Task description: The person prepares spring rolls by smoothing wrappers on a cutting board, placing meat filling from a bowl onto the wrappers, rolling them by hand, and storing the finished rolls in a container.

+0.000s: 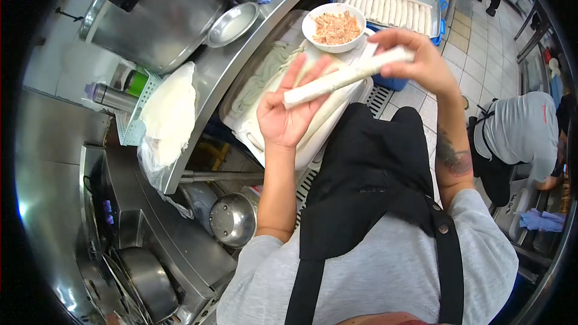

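Note:
A long, thin white dough roll (346,78) slants across the middle of the view. Its upper end is pinched between the thumb and fingers of my right hand (418,63). My left hand (289,108) is palm up with fingers spread, and the roll's lower end passes over it; whether it rests on the palm I cannot tell. Just beyond stands a white bowl (308,26) with an orange-brown shredded filling (335,28). Beneath my hands, a tray holds pale dough sheets (328,129) and a greenish cloth (256,81).
Behind the bowl, a clear tray (436,12) holds many rolled pieces in rows. To the left, a steel counter (220,81) carries a large pot (159,18), a metal bowl (233,25) and stacked dough sheets (170,114). A co-worker (521,129) bends at the right.

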A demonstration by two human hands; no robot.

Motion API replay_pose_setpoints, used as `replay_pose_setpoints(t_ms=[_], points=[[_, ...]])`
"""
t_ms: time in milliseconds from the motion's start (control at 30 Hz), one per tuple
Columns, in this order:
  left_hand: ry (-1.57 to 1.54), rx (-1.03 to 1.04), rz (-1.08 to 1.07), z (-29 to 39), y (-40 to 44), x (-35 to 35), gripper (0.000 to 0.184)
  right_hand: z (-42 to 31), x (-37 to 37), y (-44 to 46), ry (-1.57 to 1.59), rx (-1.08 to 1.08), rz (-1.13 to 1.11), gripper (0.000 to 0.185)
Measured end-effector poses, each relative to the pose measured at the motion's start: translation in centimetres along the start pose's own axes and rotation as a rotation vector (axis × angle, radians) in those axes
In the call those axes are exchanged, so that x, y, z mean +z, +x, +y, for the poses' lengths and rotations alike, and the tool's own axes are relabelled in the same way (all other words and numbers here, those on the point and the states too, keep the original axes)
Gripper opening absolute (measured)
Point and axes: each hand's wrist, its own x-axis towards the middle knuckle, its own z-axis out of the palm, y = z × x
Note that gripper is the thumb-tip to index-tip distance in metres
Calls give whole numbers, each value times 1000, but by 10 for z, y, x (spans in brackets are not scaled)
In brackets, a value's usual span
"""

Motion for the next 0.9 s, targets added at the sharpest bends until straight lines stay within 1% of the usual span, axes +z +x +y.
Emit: replay_pose_setpoints(t_ms=[67, 100, 133, 200, 233, 267, 300, 333, 400, 467, 500, 600, 700, 800, 833, 900], points=[[243, -229, -175, 9, 0, -10, 68, -24, -7, 16, 85, 25, 27, 41], [256, -299, -197, 8, 0, -32, 74, -28, -6, 26, 92, -23, 6, 39], [430, -300, -204, 5, 4, -35, 72, -32, 1, 33, 69, -45, -64, 39], [964, -256, -85, -4, 8, -28, 54, -41, 21, 49, 24, -89, -212, 39], [1040, -218, -34, -8, 10, -32, 43, -45, 32, 55, -74, -106, -314, 45], [1115, -179, 21, -11, 12, -41, 33, -43, 45, 58, -150, -111, -337, 49], [1187, -142, 79, -12, 13, -47, 24, -39, 57, 59, -145, -50, -347, 52], [1186, -109, 145, -10, 14, -49, 20, -32, 68, 60, -139, 13, -356, 54], [1179, -45, 275, -5, 12, -53, 17, -14, 84, 64, -181, -5, -369, 57], [1202, -5, 291, -1, 10, -55, 14, -2, 95, 63, -177, -47, -379, 57], [1214, 13, 295, 1, 9, -54, 12, 1, 102, 64, -246, -189, -313, 46], [1245, 73, 316, -5, 7, -39, 8, -4, 112, 67, -347, -210, -305, 28], [1283, 121, 316, -8, 9, -35, 9, -4, 118, 70, -378, -302, -231, 16], [1255, 132, 319, -6, 12, -32, 11, -20, 114, 74, -345, -75, -286, 13], [1235, 132, 322, -3, 12, -29, 12, -20, 111, 77, -333, -86, -294, 13], [1326, 124, 306, 7, 15, -19, 13, -35, 103, 85, -307, -30, -326, 14]])
